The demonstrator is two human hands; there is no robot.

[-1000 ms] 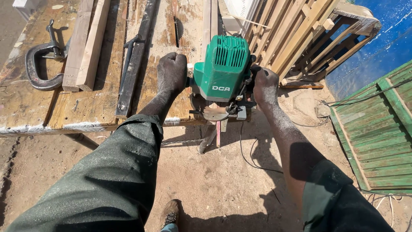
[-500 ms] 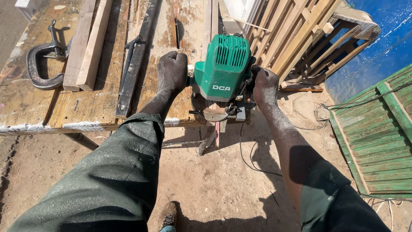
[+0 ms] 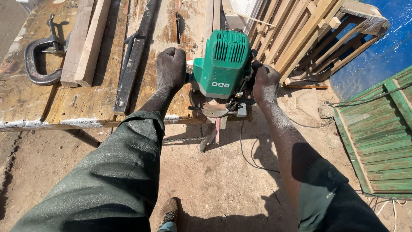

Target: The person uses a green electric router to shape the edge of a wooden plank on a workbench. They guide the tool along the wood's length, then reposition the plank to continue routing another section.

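Green router (image 3: pixel 222 64): upright at the near edge of the wooden workbench (image 3: pixel 25 99). Left hand (image 3: pixel 171 68) and right hand (image 3: pixel 266 83): fingers curled tight around its side handles. On bench, left: metal clamp (image 3: pixel 39 56), wood blocks (image 3: pixel 84 43), dark bar (image 3: pixel 133 60).

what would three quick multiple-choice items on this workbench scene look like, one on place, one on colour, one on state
1. Where does the C-clamp lie?
A. left end of the workbench
B. on the ground
C. on the router

2. What colour is the router housing?
A. red
B. green
C. yellow

3. How is the router held?
A. left hand only
B. untouched
C. both hands

Answers: 1 A, the clamp rests on the boards far left. 2 B, the body is green. 3 C, the left hand and right hand each close on a side handle.
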